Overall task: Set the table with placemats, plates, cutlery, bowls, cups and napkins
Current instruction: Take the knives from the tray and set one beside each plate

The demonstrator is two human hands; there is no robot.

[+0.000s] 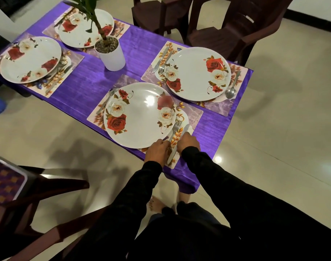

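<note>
Purple table (81, 91), knife (177, 144) under right hand (188, 143) grip

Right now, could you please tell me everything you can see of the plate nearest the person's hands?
The nearest plate is round, white and glossy, like glazed ceramic or melamine, with a ceiling light glinting near its middle. Red and cream roses with brown leaves decorate two opposite sides. It lies flat and empty on a purple marbled placemat at the table's near edge. A fork lies just beside its right rim, and a spoon lies by its left rim. The left hand sits at its near rim.
</note>
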